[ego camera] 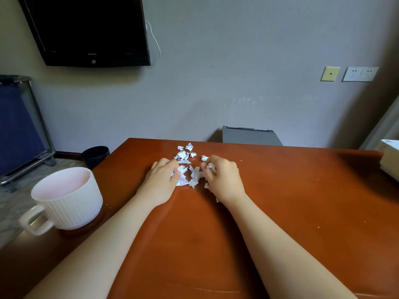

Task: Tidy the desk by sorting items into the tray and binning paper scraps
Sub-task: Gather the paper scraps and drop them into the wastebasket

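Observation:
Several crumpled white paper scraps (195,174) lie in a loose heap near the far middle of the brown desk (291,201). My left hand (160,178) sits at the heap's left side, its fingers curled round a few scraps. At the right side of the heap, my right hand (222,175) pinches scraps in its curled fingers. More scraps (185,153) lie loose just beyond both hands, untouched. A dark round bin (95,156) stands on the floor past the desk's far left corner.
A white ribbed mug (71,199) stands on a coaster at the desk's left edge. A white box (391,160) sits at the right edge. A grey unit (248,135) stands behind the desk against the wall, under a mounted black screen (86,29).

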`<state>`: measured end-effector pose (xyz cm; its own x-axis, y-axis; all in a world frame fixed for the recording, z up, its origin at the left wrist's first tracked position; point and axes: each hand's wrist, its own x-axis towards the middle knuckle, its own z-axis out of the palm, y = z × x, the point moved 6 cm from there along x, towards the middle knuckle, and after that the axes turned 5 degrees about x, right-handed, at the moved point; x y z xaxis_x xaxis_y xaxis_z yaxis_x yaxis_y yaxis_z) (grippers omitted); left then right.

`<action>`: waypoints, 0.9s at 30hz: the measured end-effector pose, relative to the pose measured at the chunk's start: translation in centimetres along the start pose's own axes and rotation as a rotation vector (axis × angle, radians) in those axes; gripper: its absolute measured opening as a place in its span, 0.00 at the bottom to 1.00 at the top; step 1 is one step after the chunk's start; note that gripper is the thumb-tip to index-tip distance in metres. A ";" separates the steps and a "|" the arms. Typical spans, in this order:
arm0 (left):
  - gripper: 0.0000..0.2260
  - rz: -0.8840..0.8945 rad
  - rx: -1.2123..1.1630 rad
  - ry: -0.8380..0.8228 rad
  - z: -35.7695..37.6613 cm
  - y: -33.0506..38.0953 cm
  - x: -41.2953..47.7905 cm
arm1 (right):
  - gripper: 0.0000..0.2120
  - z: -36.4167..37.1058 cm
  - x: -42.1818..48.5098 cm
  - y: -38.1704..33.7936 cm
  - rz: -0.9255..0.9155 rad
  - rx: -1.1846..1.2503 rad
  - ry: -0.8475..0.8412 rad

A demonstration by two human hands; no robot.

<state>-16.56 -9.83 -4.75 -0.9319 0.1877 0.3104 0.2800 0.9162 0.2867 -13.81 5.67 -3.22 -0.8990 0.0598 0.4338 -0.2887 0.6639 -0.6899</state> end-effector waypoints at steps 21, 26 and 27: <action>0.09 0.047 -0.185 0.244 -2.4 0.5 -0.5 | 0.10 -0.3 -3.0 -0.5 -0.088 -0.357 -0.160; 0.14 0.041 -0.258 0.338 -3.2 0.4 -0.7 | 0.19 -0.3 -2.8 -0.5 -0.055 -0.354 -0.169; 0.15 0.031 -0.281 0.353 -3.3 0.2 -0.7 | 0.21 -0.3 -2.8 -0.6 -0.050 -0.360 -0.169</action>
<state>-15.08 -10.91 -1.90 -0.7998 0.0367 0.5992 0.4041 0.7710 0.4922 -11.00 5.35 -3.88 -0.9370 -0.0832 0.3393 -0.2269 0.8833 -0.4102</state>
